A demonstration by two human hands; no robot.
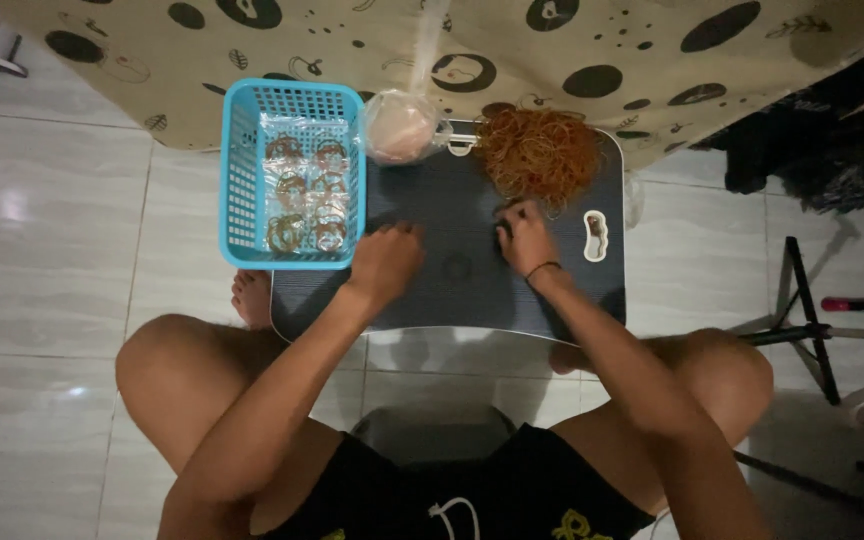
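Right hand (524,237) at near edge of band pile (537,152), fingers curled, grip unclear. Left hand (388,258) loosely clenched on worktop (452,290), farther off, beside basket (242,160).

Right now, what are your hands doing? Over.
Left hand curled on the dark tray, by the blue basket. Right hand at the rubber band pile. Nothing between them.

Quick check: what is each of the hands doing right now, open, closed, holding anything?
Left hand: curled, resting on the dark lap tray; any hold cannot be told.
Right hand: fingers bent at the edge of the rubber band pile; grip cannot be told.
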